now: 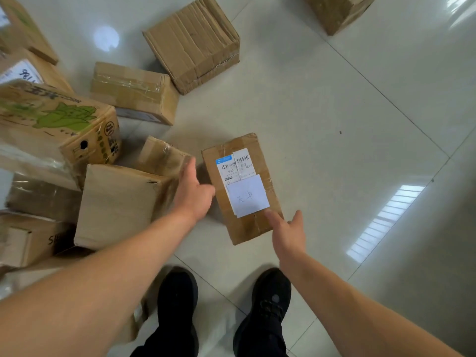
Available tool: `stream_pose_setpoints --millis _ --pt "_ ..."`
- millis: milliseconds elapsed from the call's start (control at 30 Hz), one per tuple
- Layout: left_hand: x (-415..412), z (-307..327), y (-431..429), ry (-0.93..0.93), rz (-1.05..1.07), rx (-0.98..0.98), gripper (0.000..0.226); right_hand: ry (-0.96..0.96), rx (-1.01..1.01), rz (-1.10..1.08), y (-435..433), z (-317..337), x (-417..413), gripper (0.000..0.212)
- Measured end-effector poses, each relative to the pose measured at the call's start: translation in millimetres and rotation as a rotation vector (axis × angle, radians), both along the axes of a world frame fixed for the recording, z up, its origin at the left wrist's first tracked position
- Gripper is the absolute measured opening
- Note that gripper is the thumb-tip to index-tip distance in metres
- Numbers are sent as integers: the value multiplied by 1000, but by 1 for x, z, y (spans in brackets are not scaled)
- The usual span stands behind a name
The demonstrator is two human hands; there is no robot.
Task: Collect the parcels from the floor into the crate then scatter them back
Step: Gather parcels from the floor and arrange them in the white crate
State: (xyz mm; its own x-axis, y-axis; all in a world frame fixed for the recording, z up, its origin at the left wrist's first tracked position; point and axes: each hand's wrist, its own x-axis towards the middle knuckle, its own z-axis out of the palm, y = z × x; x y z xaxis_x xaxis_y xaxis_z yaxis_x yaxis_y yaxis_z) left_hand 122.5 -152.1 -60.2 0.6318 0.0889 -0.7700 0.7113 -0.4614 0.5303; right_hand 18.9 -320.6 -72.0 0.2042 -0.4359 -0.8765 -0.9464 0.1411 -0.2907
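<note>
A long cardboard parcel point(242, 191) with a barcode label and a white paper note lies on the tiled floor in front of my feet. My left hand point(192, 191) is stretched out at its left side, fingers straight, holding nothing. My right hand point(288, 234) hovers over the parcel's near right corner, fingers spread and straight, index finger at the edge of the white note. Whether either hand touches the parcel I cannot tell. No crate is in view.
Several cardboard boxes crowd the left: a plain one point(116, 204) near my left arm, a green-printed corn box point(59, 124), a taped box point(134, 92) and a corrugated one point(193, 42) farther off. Another box point(337, 11) sits top right. My black shoes point(177, 302) stand below.
</note>
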Motion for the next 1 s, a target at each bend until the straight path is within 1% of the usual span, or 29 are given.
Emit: stream_pose_setpoints --millis 67,167,233,300,333,367,400,467,500,600,733,800,833,867,933,967,1000 --pt "-15 2 0 94 110 -12 90 -56 -9 78 -7 1 6 93" --pt "-31 0 -7 217 257 -107 89 -148 -33 160 -15 2 19 89" --pt "-39 1 -14 271 288 -189 86 -212 -10 160 -15 2 32 86" --pt "-40 5 -23 308 275 -256 75 -250 88 124 -7 1 40 77" --pt "-40 2 -25 309 273 -272 70 -258 154 116 -1 2 42 66" --pt "-39 -2 -25 297 275 -278 70 -267 201 117 5 2 42 57" --pt "-37 -5 -23 283 275 -276 75 -276 227 117 10 2 41 53" --pt "-32 -8 -14 280 254 -256 94 -278 263 92 18 2 38 55" --pt "-29 -7 -11 276 238 -252 96 -277 275 73 20 1 37 56" --pt "-23 -3 -8 259 178 -255 88 -271 300 16 25 2 39 59" --pt "-21 5 -10 233 156 -250 101 -303 264 -49 26 13 43 62" --pt "-16 29 -15 229 125 -223 103 -316 213 -73 23 30 45 62" --pt "-12 46 -18 206 101 -220 101 -328 181 -77 21 42 47 62" --pt "-9 62 -20 179 75 -216 93 -342 152 -77 18 56 50 61" --pt "-2 98 -23 121 67 -214 69 -383 98 -79 10 92 56 54" --pt "3 121 -26 79 70 -205 64 -413 79 -90 3 117 62 47" --pt "6 140 -27 43 80 -201 65 -436 72 -98 -1 135 66 40"
